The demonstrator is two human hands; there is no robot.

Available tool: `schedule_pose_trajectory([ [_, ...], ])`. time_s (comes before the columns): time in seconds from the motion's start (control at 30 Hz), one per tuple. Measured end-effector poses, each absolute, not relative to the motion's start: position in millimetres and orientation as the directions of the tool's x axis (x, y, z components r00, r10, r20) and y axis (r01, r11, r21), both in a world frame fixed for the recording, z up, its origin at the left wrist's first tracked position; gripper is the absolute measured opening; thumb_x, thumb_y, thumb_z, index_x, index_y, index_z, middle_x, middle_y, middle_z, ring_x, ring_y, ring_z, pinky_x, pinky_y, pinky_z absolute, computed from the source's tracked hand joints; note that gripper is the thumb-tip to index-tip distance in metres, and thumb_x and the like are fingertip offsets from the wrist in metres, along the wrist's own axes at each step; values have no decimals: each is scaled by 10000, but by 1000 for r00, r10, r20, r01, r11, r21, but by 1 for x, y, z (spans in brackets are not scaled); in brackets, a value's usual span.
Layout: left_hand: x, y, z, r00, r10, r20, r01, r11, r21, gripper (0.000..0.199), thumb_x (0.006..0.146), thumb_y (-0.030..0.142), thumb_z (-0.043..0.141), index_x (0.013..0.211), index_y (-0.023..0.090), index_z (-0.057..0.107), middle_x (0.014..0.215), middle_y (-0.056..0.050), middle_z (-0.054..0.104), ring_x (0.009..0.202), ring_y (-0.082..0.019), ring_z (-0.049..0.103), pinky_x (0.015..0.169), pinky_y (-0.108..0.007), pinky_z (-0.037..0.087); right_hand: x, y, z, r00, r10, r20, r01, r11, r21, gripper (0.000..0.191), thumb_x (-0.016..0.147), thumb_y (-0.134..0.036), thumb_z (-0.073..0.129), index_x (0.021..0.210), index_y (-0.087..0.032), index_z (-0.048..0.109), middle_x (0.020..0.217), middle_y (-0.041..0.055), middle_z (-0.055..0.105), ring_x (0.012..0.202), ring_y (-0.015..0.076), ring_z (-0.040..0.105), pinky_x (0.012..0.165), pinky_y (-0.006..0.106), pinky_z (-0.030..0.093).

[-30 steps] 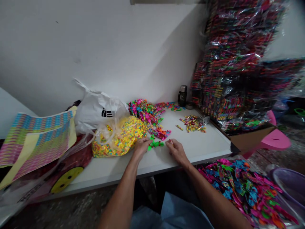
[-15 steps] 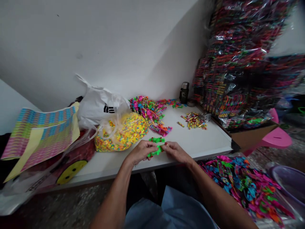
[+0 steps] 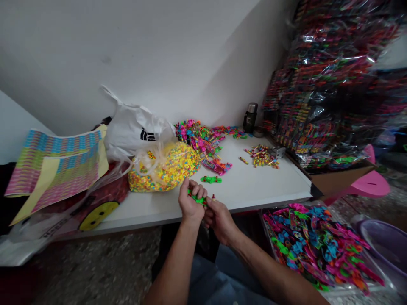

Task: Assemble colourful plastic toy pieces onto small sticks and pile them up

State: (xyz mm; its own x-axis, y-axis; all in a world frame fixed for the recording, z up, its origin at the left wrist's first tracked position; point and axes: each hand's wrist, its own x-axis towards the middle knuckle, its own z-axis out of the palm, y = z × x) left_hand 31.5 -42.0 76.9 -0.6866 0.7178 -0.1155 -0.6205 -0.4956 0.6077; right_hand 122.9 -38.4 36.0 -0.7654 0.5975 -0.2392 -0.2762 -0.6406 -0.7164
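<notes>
My left hand holds a bright green plastic toy piece above the white table's front edge. My right hand is close beside it, its fingertips pinching a small red piece at the green piece's end. A second green piece lies on the table just beyond my hands. Left of them sits a clear bag of small yellow and multicoloured pieces. A heap of neon plastic toy parts lies farther back.
The white table also holds loose small sticks and a dark flask. A white plastic bag and printed sheets lie left. Bagged toys tower right; a tray of toys and a purple basin sit low right.
Both hands have risen off the table and come toward me, with one green piece now in my left hand. The other green piece stays on the table. The view has tilted slightly.
</notes>
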Motion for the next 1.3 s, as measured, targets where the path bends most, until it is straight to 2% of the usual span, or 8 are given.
schedule_pose_trajectory([
  [0.07, 21, -50, 79, -690, 699, -190, -667, -511, 542, 365, 837, 394, 597, 680, 181, 346, 515, 69, 170, 399, -67, 200, 417, -232, 211, 132, -40, 37, -758, 628, -175, -195, -475, -858, 438, 894, -555, 592, 772, -189, 383, 576, -62, 291, 486, 85, 276, 488, 238, 281],
  [0.17, 5, -64, 78, -675, 670, -310, -730, -544, 414, 326, 849, 366, 546, 681, 183, 334, 513, 63, 188, 401, -72, 228, 412, -229, 191, 149, -41, 40, -769, 637, -53, -82, -181, -980, 367, 982, -512, 460, 821, -183, 448, 656, -22, 418, 589, 113, 403, 578, 253, 350],
  [0.3, -5, -77, 76, -612, 691, -386, -788, -578, 214, 264, 857, 318, 505, 692, 175, 358, 532, 50, 255, 430, -72, 311, 425, -210, 238, 165, -44, 42, -782, 622, 31, -17, 28, -999, 342, 1019, -476, 382, 883, -185, 503, 737, 0, 451, 669, 126, 407, 623, 254, 345],
  [0.4, -4, -78, 79, -570, 724, -389, -815, -559, 153, 232, 849, 282, 497, 696, 171, 363, 541, 46, 272, 435, -65, 320, 421, -196, 245, 166, -46, 44, -769, 629, 117, 10, 195, -981, 296, 1012, -441, 419, 989, -190, 572, 747, 0, 467, 682, 126, 408, 646, 251, 345],
  [0.67, 6, -71, 76, -538, 742, -400, -837, -525, 151, 189, 848, 250, 480, 710, 165, 381, 543, 47, 268, 427, -52, 306, 405, -177, 234, 164, -49, 45, -764, 622, 170, -8, 254, -967, 276, 1013, -403, 418, 1003, -185, 587, 762, 12, 495, 684, 129, 426, 645, 251, 352],
  [0.93, 13, -69, 70, -556, 709, -432, -829, -506, 238, 202, 847, 281, 506, 716, 163, 407, 557, 52, 237, 424, -58, 279, 394, -187, 223, 166, -50, 39, -757, 625, 190, 52, 348, -936, 239, 1007, -362, 444, 1031, -186, 603, 821, 24, 574, 706, 129, 484, 664, 252, 361],
  [1.1, 17, -69, 64, -615, 696, -371, -789, -532, 307, 190, 800, 269, 538, 726, 171, 393, 551, 63, 228, 410, -57, 249, 387, -200, 178, 164, -52, 33, -753, 629, 190, 77, 371, -925, 216, 1010, -331, 435, 1028, -190, 598, 813, 24, 590, 703, 135, 512, 671, 254, 363],
  [1.3, 19, -69, 61, -633, 663, -400, -774, -535, 338, 170, 804, 239, 535, 742, 172, 392, 555, 67, 239, 409, -63, 253, 405, -214, 194, 165, -50, 22, -732, 601, 322, 115, 574, -811, 193, 998, -287, 463, 1118, -198, 584, 950, 75, 637, 839, 185, 585, 767, 285, 394],
])
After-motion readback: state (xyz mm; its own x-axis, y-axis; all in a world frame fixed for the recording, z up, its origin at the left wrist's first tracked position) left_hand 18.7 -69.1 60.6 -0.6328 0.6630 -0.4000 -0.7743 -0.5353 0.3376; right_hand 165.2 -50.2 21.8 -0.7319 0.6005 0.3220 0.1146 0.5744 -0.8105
